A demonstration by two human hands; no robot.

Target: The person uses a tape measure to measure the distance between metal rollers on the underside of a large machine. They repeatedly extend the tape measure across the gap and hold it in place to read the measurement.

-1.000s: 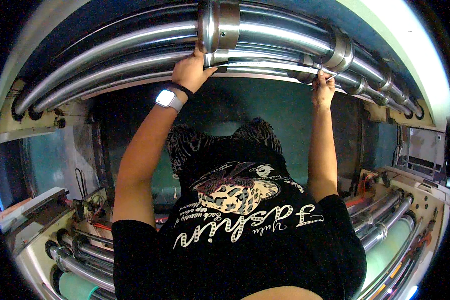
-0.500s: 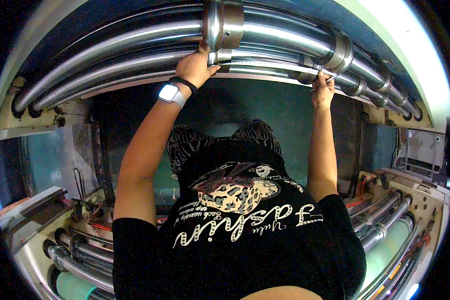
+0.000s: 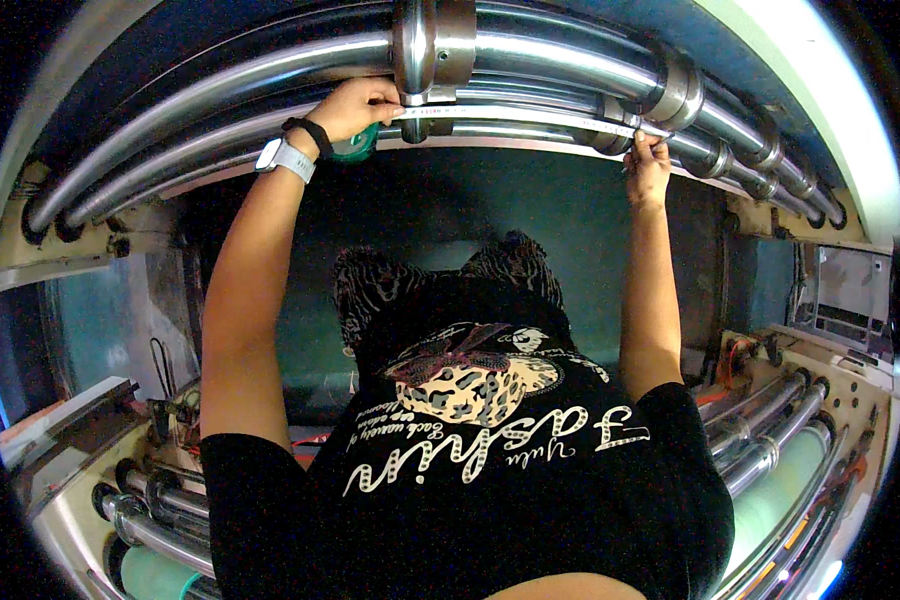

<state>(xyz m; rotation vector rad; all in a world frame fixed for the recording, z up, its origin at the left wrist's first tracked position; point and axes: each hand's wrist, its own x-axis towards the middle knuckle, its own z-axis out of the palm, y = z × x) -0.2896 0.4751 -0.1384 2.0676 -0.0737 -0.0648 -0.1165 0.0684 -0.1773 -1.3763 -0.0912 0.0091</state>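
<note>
1. My left hand (image 3: pixel 355 105) is closed around a green tape measure case (image 3: pixel 353 148), at about 11 o'clock in the view, with my fingers pressed against the steel collar (image 3: pixel 432 45) on the top roller (image 3: pixel 560 55).
2. My right hand (image 3: pixel 648 165), at about 1 o'clock, pinches the far end of the tape blade (image 3: pixel 515 115) against the roller near the next collar (image 3: pixel 678 92).
3. The blade is pulled out and lies roughly straight along the chrome roller between my two hands, so I judge the stretch is laid out and both ends are held.
4. What looks left is to take the reading; the marks are too small to tell here.
5. More rollers (image 3: pixel 770 445) lie at 4 o'clock, well apart from both hands.
</note>
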